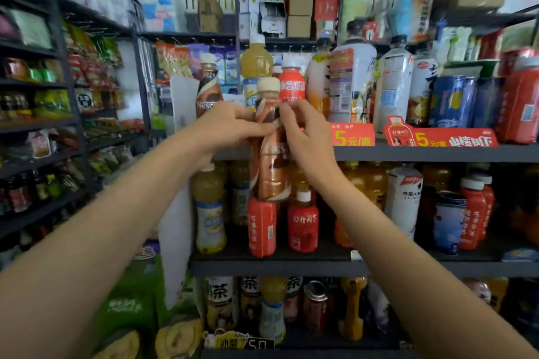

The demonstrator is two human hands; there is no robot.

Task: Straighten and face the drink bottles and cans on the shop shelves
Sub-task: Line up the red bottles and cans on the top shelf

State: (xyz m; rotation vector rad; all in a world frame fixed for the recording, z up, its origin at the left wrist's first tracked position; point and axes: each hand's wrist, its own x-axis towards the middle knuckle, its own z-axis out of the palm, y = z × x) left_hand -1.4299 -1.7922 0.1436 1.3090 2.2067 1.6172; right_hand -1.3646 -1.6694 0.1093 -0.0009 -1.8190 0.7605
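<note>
Both hands up on one bottle: left hand (230, 122) and right hand (303, 131) pinch the brown Nescafé coffee bottle (271, 160) near its shoulder, held upright in open air before the upper shelf edge (408, 152). Behind it, another Nescafé bottle (207, 87); right of it, red "5元" price tags (440, 137).

Two bare forearms, no sleeves, no watch or rings; left hand (233, 125), right hand (306, 131)

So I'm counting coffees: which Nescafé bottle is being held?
The nearer coffee bottle, gripped by both hands' fingers; the other stands untouched at the shelf's left end.
</note>
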